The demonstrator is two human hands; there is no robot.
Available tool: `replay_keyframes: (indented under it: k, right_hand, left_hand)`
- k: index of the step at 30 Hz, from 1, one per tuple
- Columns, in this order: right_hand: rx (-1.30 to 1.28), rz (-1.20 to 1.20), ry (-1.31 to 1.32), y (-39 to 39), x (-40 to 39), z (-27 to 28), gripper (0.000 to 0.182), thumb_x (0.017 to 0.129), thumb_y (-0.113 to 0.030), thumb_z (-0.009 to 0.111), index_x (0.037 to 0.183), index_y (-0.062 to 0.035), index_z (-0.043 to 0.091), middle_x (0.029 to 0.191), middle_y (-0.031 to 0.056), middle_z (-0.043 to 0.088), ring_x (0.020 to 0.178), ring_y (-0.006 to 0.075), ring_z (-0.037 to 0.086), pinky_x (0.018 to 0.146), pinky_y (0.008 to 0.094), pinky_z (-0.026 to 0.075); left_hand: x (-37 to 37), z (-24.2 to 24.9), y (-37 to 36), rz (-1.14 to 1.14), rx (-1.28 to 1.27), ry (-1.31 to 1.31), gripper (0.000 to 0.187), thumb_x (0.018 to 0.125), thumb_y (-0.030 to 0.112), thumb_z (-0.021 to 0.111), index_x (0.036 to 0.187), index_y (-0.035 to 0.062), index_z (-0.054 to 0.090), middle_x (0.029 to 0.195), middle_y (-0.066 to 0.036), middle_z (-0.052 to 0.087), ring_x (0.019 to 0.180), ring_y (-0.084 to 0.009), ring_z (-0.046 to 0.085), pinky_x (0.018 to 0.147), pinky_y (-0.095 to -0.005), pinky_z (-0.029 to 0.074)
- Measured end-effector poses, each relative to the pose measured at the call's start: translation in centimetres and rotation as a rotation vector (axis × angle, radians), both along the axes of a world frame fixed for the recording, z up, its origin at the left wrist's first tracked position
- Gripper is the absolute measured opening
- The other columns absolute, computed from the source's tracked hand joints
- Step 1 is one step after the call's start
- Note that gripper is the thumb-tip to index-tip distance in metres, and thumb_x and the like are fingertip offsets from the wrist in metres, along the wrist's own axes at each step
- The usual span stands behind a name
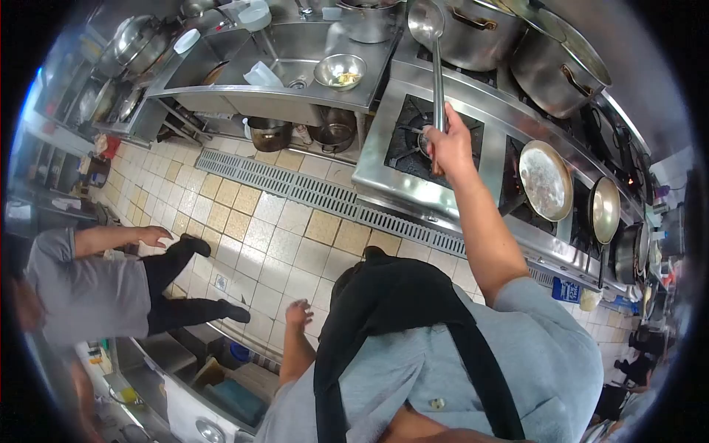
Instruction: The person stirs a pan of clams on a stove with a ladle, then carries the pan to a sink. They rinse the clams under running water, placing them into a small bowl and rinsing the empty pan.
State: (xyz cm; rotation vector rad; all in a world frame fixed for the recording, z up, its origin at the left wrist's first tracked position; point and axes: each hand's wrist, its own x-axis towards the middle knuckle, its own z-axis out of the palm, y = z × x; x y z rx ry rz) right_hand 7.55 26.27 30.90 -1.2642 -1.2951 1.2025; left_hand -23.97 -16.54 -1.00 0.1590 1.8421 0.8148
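Head view, heavily warped by fisheye: the right hand [448, 145] grips a long ladle [436, 59] by its handle, bowl raised over the stove [413, 184] near a big pot [473, 33]. Anything in the bowl might spill onto the burner. The left hand [298, 312] hangs loosely open, empty. Ladle contents are unreadable; a co-worker [88, 288] is partly cut off.

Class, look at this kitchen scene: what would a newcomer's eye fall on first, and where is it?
First the right hand, raised over the stove and gripping a long steel ladle that reaches up towards the big pots. Next the row of pans on the burners to the right. The left hand hangs empty over the tiled floor, and another person stands at left.
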Motion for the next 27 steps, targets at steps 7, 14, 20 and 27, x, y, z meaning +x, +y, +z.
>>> replay_keyframes:
  k: [7, 14, 20, 27]
  right_hand:
    - [-0.15, -0.027, 0.294, -8.7, 7.4, -2.6, 0.074, 0.085, 0.0, 0.061, 0.15, -0.0026, 0.026, 0.07, 0.003, 0.056, 0.045, 0.0105, 0.05, 0.04, 0.0254, 0.041]
    - [-0.209, -0.293, 0.434, -18.2, 17.0, -2.6, 0.074, 0.088, -0.005, 0.061, 0.151, -0.0033, 0.023, 0.075, 0.0047, 0.059, 0.046, 0.0113, 0.053, 0.039, 0.0241, 0.041]
    - [-0.209, -0.352, 0.747, -23.8, 23.7, -0.5, 0.051, 0.094, -0.012, 0.052, 0.143, -0.0096, 0.038, 0.078, 0.0053, 0.054, 0.045, 0.01, 0.051, 0.033, 0.0221, 0.037]
    - [-0.296, -0.19, 1.238, -28.6, 31.3, -1.7, 0.03, 0.096, -0.016, 0.05, 0.125, -0.0153, 0.055, 0.082, 0.0072, 0.055, 0.05, 0.0136, 0.052, 0.039, 0.0225, 0.041]
  left_hand:
    - [-1.5, -8.2, -4.0, -0.327, -0.144, -0.138, 0.041, 0.092, 0.029, 0.056, 0.124, 0.0029, 0.057, 0.115, -0.012, 0.064, 0.079, -0.0248, 0.066, 0.066, -0.0395, 0.052]
    - [-5.7, -6.8, 6.6, -0.486, -0.107, -0.159, 0.038, 0.093, 0.024, 0.053, 0.126, 0.0048, 0.056, 0.116, -0.011, 0.064, 0.08, -0.0257, 0.066, 0.064, -0.0379, 0.052]
    - [0.8, 2.8, 18.1, -0.415, -0.09, 0.037, 0.034, 0.092, 0.022, 0.055, 0.123, 0.0089, 0.056, 0.107, -0.009, 0.065, 0.078, -0.0221, 0.065, 0.058, -0.0337, 0.049]
    - [13.3, 1.7, 25.6, -0.515, 0.117, -0.108, 0.028, 0.088, 0.02, 0.06, 0.115, 0.0124, 0.06, 0.102, -0.006, 0.066, 0.071, -0.019, 0.064, 0.056, -0.0323, 0.048]
